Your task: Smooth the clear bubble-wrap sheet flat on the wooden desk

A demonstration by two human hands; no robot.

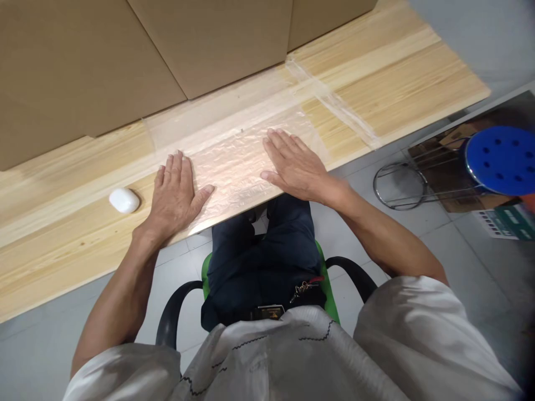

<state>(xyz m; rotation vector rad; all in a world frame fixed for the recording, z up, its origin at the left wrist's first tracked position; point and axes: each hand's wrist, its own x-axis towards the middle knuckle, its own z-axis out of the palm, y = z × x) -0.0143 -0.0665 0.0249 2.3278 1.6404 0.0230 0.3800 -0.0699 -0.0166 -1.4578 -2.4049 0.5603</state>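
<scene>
My left hand point(174, 194) lies flat and open on the wooden table point(75, 223), fingers stretched forward, thumb out to the right. My right hand point(292, 164) also rests flat and open, palm down, a little further right. Both hands press on a sheet of clear wrinkled plastic film point(238, 161) taped over the table's near edge. Neither hand holds anything. A small white earbud case point(124, 200) sits on the wood just left of my left hand.
Brown cardboard boxes point(125, 55) stand along the back of the table. Strips of clear tape point(334, 103) cross the wood. I sit in a green chair with black armrests point(353, 271). A blue perforated stool point(499, 159) lies tipped on the floor at right.
</scene>
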